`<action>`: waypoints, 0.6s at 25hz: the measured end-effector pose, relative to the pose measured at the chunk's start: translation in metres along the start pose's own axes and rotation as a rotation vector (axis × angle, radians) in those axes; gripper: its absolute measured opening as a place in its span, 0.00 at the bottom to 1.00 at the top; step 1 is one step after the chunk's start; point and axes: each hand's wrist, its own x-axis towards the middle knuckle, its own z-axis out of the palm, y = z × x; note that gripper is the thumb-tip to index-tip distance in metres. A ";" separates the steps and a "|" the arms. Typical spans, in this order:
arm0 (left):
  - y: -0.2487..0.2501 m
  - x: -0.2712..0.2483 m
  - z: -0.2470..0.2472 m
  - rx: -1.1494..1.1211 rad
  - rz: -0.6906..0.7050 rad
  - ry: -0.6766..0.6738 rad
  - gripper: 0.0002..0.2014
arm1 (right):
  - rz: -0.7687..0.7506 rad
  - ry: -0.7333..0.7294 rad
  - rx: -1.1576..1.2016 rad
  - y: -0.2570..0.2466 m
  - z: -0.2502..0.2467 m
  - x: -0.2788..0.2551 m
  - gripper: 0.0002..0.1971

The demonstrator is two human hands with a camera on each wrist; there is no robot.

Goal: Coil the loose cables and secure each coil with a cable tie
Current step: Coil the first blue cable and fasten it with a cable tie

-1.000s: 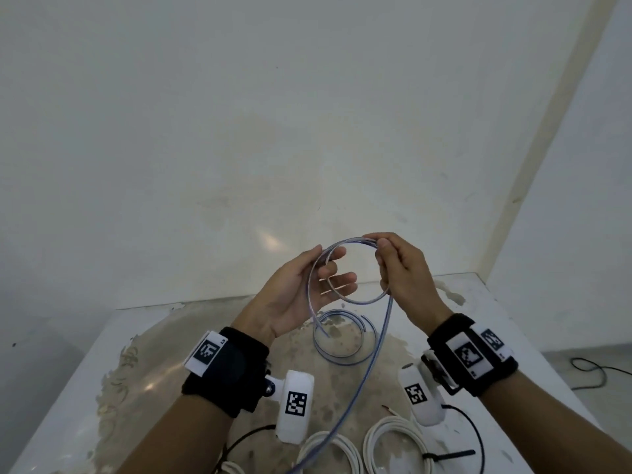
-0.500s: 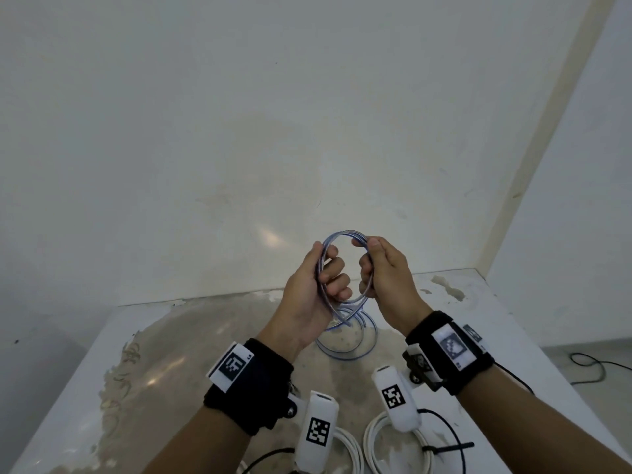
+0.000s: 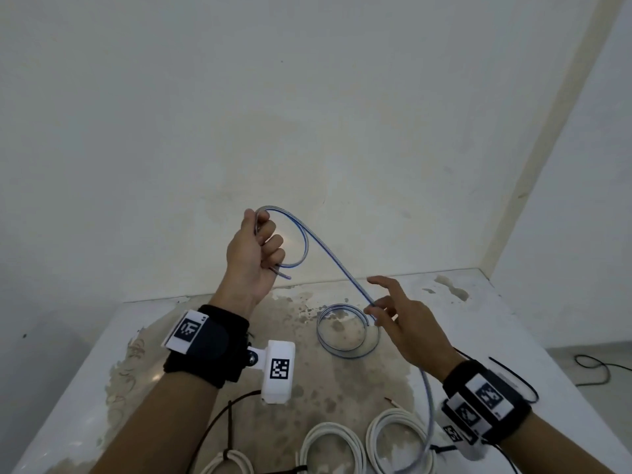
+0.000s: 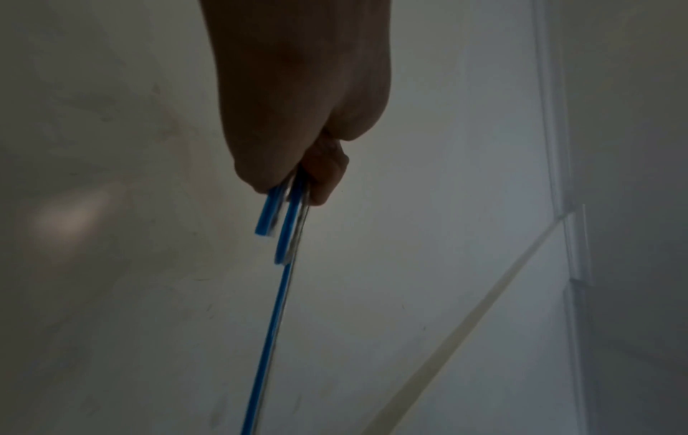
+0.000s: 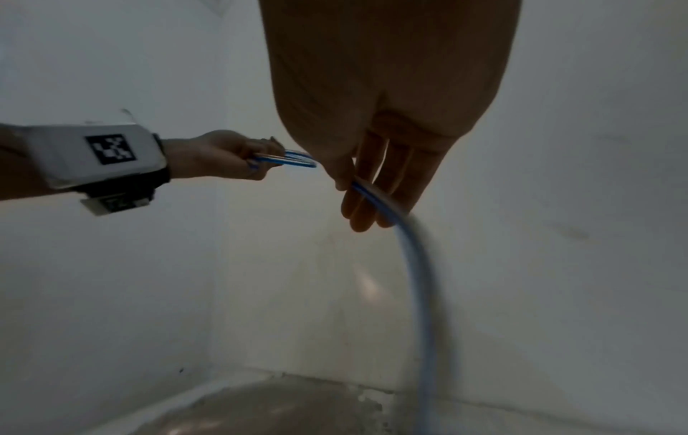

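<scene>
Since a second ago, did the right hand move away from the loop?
Yes. The right hand dropped toward the table, away from the left hand.

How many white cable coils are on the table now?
3, along the table's near edge: left coil, middle coil, right coil. The frame's bottom cuts them off, so more may be hidden.

I see a clear cable (image 3: 337, 265) with a blue stripe, white coils (image 3: 398, 439) at 6 o'clock tied in black, black wristbands (image 3: 208, 347) carrying white tags with black square codes, and a white table (image 3: 485, 323) blotched brown.
</scene>
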 end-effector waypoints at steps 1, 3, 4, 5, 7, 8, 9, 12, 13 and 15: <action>-0.003 0.000 0.001 0.035 -0.004 -0.001 0.20 | -0.068 -0.033 -0.089 -0.003 0.000 -0.004 0.14; -0.011 0.000 0.005 0.083 -0.030 -0.004 0.20 | -0.183 -0.145 -0.136 -0.014 0.000 -0.008 0.09; -0.015 0.000 0.006 0.095 -0.050 -0.012 0.20 | -0.217 -0.211 -0.110 -0.021 -0.001 -0.010 0.09; -0.017 0.000 0.008 0.106 -0.068 -0.026 0.20 | -0.243 -0.266 -0.097 -0.028 -0.002 -0.010 0.08; -0.019 0.000 0.009 0.124 -0.097 -0.063 0.20 | -0.295 -0.282 -0.113 -0.038 -0.006 -0.007 0.05; -0.019 0.000 0.009 0.123 -0.110 -0.083 0.19 | -0.302 -0.253 -0.096 -0.041 -0.009 -0.005 0.06; -0.019 0.000 0.009 0.111 -0.121 -0.102 0.19 | -0.293 -0.226 -0.064 -0.043 -0.013 -0.004 0.07; -0.011 0.000 0.004 0.058 -0.147 -0.147 0.19 | -0.220 -0.191 0.022 -0.039 -0.019 -0.006 0.04; -0.007 0.000 0.001 0.054 -0.154 -0.156 0.19 | -0.194 -0.180 0.039 -0.036 -0.022 -0.008 0.02; -0.001 -0.001 -0.005 0.055 -0.170 -0.168 0.19 | -0.128 -0.138 0.067 -0.026 -0.030 -0.012 0.03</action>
